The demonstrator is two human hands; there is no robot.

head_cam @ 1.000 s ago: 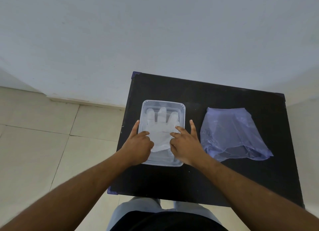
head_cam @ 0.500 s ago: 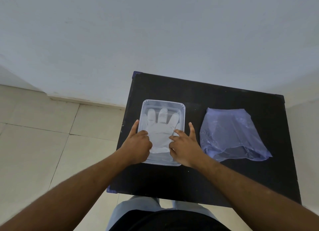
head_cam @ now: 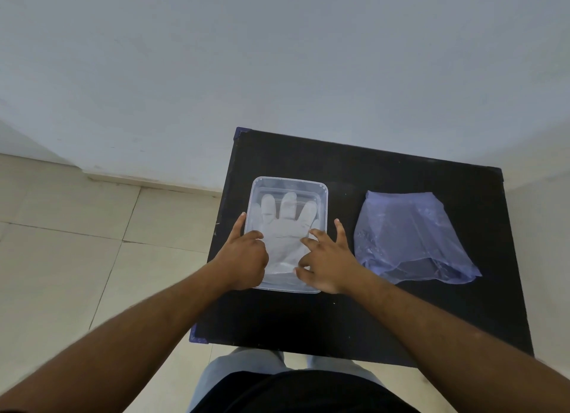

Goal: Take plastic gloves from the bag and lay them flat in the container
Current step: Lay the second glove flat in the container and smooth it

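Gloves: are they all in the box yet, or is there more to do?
One glove already lies spread in the clear container, fingers pointing away. The left hand and right hand are pressing its lower part flat. The purple bag sits beside it on the black table; whether more gloves remain inside cannot be told.

The container (head_cam: 290, 182) sits near the counter's (head_cam: 354, 320) left edge, a glove (head_cam: 285, 230) lying flat inside it; the bag (head_cam: 407, 236) lies to its right, apart.
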